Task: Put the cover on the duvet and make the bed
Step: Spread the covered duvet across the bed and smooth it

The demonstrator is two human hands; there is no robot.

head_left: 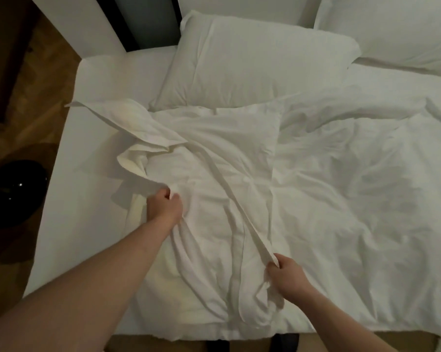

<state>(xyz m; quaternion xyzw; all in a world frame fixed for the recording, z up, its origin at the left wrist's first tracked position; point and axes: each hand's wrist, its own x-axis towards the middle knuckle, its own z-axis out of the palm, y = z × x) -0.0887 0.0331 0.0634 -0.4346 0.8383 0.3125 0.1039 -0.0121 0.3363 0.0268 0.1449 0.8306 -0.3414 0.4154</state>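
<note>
both hands, left hand (165, 207) and right hand (286, 274), clench a wrinkled white duvet cover (214, 174) over the mattress (87, 186), pillows (252, 64) behind.

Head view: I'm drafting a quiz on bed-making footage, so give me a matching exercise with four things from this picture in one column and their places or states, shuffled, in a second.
Things:
1. left hand
2. right hand
3. near pillow
4. dark round object

Places or states:
A. lies at the head of the bed
B. sits on the wooden floor, left of the bed
C. grips a taut strip of the white cover near the bed's near edge
D. pinches a bunched fold of the cover, farther up the bed

Pairs: 1-D, 2-C, 3-A, 4-B
</note>
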